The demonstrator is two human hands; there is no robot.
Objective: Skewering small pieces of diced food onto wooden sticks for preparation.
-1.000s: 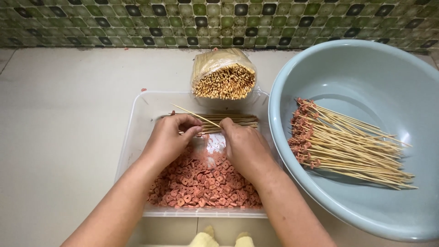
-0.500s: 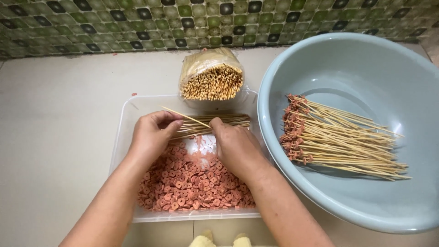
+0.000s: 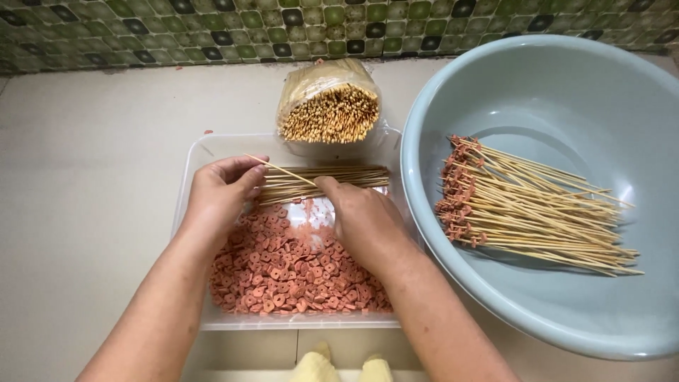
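Looking down from the head camera, the left hand pinches one thin bamboo skewer between its fingers, while the right hand rests curled, fingers narrow, its fingertips on the loose row of bare skewers lying across the far end of the clear plastic tray. The tray's near part is filled with small pinkish-red sausage slices.

The risks, as I judge them: the sharp point sits close to the right fingertips, so a hasty slide could prick skin. The single skewer, held only at one end, could slip and drop among the slices. A push on the tray's thin wall might tip slices over the rim.

The tray stands on a plain beige floor, next to a large pale-blue basin holding a heap of loaded skewers, their meat ends toward the tray. A bagged bundle of skewers stands just beyond the tray, before a wall of green mosaic tiles. Something yellow shows at the bottom edge; I cannot tell what.
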